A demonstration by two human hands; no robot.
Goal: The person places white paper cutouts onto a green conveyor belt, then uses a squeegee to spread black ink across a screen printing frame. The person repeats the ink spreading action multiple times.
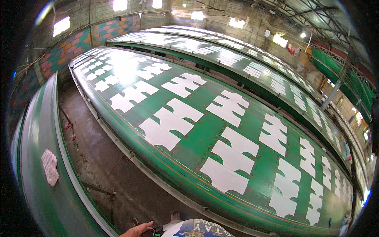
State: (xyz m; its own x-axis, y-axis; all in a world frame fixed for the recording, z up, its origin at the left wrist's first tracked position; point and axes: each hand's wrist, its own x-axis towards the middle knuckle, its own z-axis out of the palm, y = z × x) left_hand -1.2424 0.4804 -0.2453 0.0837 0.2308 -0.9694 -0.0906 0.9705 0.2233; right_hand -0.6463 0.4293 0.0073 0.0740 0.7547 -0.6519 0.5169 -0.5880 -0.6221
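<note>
At the bottom edge my left hand (140, 230) is partly visible beside my printed shirt, fingers curled near a dark cord and small dark device (156, 233); what it holds I cannot make out. My right hand is out of sight. Before me stretches a long green table (189, 154) bearing rows of white cut fabric pieces (231, 166) with curved notches, laid flat in groups. Glare whitens part of its far left end. A bare foot (175, 216) shows below me on the dark floor.
At left runs a narrow green table (37, 130) with a crumpled pale cloth (50, 168); a walkway (94, 158) separates it from the main table. More long tables (205, 49) with white pieces lie beyond. A metal post (331, 96) and green netting stand at right.
</note>
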